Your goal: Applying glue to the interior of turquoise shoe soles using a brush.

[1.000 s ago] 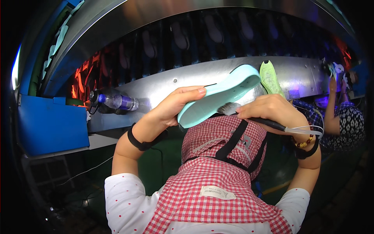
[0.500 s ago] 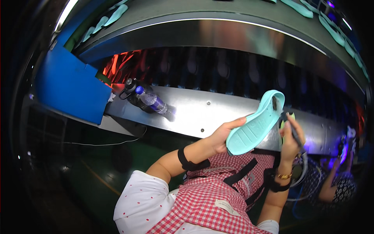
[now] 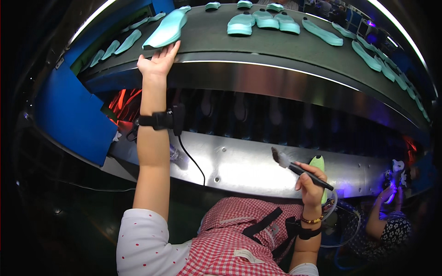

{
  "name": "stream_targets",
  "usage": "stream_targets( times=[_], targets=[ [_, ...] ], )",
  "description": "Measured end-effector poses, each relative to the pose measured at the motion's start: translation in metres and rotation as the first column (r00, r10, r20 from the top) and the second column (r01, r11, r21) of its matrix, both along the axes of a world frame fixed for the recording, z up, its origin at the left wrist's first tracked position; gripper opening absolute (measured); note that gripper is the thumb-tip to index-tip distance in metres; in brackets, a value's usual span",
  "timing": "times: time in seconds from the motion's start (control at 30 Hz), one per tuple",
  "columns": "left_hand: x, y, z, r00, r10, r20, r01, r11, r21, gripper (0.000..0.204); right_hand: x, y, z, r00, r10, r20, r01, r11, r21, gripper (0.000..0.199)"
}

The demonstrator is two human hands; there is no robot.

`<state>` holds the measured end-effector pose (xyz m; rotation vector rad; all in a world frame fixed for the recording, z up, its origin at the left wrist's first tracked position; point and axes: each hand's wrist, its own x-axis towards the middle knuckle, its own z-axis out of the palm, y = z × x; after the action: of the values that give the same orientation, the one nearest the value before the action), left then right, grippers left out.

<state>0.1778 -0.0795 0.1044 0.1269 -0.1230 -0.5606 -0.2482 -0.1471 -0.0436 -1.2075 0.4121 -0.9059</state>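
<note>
My left hand (image 3: 158, 64) is stretched far forward to the left, palm up, thumb spread away from the fingers. Its fingertips are at the near end of a mint-green shoe sole (image 3: 168, 28) on the grey conveyor belt (image 3: 207, 43); whether they still bear any weight is unclear. In my right hand (image 3: 313, 186), above the steel ledge (image 3: 248, 161), is a black-handled brush (image 3: 301, 171) with dark bristles pointing left. A thin clear tube (image 3: 332, 207) runs down from the brush handle. Beside that hand, partly hidden by it, is a yellow-green sole (image 3: 317, 162).
Several more mint soles (image 3: 265, 19) lie along the belt. Below it, a dark recess (image 3: 239, 110) glows red at its left end, next to a blue panel (image 3: 69, 115). My left forearm partly covers a bottle (image 3: 174, 152). Another person's arms (image 3: 378, 214) are at the right.
My left hand has carried the mint sole from in front of me up to the belt at the far left. My right hand has moved lower and left, brush away from the sole.
</note>
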Motion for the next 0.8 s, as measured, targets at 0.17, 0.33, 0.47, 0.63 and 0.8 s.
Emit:
stream_targets(
  times=[0.17, 0.33, 0.47, 0.63, 0.8],
  targets=[
    [-0.012, -0.053, 0.024, 0.814, -0.277, 0.510, -0.107, 0.793, 0.600, 0.079, -0.011, -0.007, -0.014, 0.999, -0.018, -0.026, 0.021, 0.993, 0.113, 0.022],
    [-0.029, -0.133, 0.042, -0.186, -0.767, 0.614, -0.851, 0.438, 0.289, 0.079, -0.009, -0.013, -0.027, 0.999, -0.001, -0.049, 0.008, 0.989, 0.149, 0.022],
    [-0.015, -0.197, 0.035, -0.215, -0.965, 0.150, -0.941, 0.246, 0.233, 0.083, -0.004, -0.020, -0.038, 0.998, -0.060, -0.035, 0.065, 0.977, 0.204, 0.021],
    [0.023, -0.245, 0.008, -0.387, -0.851, 0.355, -0.910, 0.414, -0.001, 0.068, -0.028, -0.032, -0.056, 0.981, -0.156, -0.112, 0.182, 0.938, 0.293, 0.022],
    [-0.025, -0.265, 0.020, -0.389, -0.849, 0.358, -0.898, 0.436, 0.056, 0.060, -0.044, -0.045, -0.068, 0.978, -0.178, -0.110, 0.207, 0.901, 0.382, 0.023]
  ],
)
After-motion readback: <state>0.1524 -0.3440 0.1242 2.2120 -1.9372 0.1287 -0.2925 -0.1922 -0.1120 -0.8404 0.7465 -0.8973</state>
